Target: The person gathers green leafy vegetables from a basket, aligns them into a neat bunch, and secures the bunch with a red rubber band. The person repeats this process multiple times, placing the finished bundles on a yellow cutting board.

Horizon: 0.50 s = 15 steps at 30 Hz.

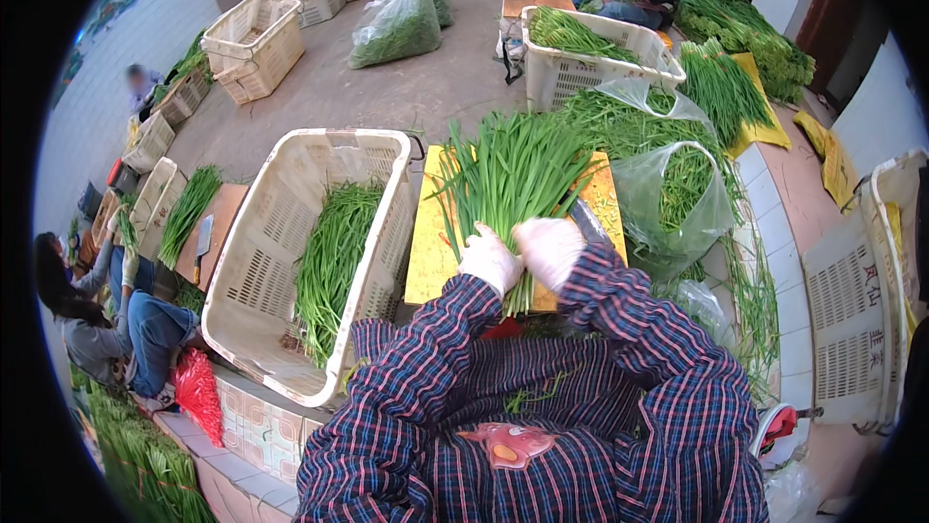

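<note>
A thick bunch of green chives (508, 167) lies across a yellow cutting board (428, 262), leaves pointing away from me, pale stem ends towards my lap. My left hand (492, 258), in a whitish glove, grips the bunch near its stems. Against its right side is my gloved right hand (550, 251), curled and blurred; whether its fingers hold anything is hidden. A dark knife blade (589, 220) rests on the board just beyond my right wrist, its handle out of sight. Small green cuttings are scattered on the board's right side.
A white plastic crate (247, 262) with loose chives (337, 262) stands at my left. To the right sits an open clear plastic bag (671, 211) among green trimmings. Another chive-filled crate (551, 73) is ahead. A seated co-worker (109, 334) works at far left beside a cleaver (205, 236).
</note>
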Each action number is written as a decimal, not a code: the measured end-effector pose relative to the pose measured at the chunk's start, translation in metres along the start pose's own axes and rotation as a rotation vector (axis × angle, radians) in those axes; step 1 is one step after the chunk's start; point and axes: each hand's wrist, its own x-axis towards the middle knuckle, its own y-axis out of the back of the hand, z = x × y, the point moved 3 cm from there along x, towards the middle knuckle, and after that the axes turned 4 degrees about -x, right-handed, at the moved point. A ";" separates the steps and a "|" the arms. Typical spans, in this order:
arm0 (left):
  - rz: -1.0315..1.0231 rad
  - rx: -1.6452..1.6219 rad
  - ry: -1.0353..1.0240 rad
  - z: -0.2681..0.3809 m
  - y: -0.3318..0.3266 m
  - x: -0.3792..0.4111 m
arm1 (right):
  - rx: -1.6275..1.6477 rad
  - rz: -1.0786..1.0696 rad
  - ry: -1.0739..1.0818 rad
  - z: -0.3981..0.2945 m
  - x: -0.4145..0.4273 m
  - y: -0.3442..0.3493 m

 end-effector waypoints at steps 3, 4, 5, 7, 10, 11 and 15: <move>-0.051 -0.035 0.086 0.008 0.006 -0.007 | 0.326 0.370 -0.220 0.032 0.004 0.016; -0.051 -0.047 0.090 0.008 0.005 -0.006 | 0.367 0.277 -0.324 0.037 0.014 0.020; -0.051 -0.060 0.095 0.007 0.004 -0.005 | 0.385 0.175 -0.370 0.040 0.025 0.017; -0.063 -0.066 0.099 0.006 0.004 -0.003 | 0.505 -0.114 -0.463 0.042 0.049 -0.008; -0.041 -0.031 0.080 0.007 0.006 -0.009 | 0.432 -0.063 -0.362 0.040 0.056 -0.033; -0.042 -0.029 0.071 0.009 0.007 -0.010 | 0.371 -0.025 -0.316 0.043 0.055 -0.035; -0.032 -0.026 0.115 0.004 0.011 -0.007 | 0.104 0.082 -0.194 0.043 0.035 0.005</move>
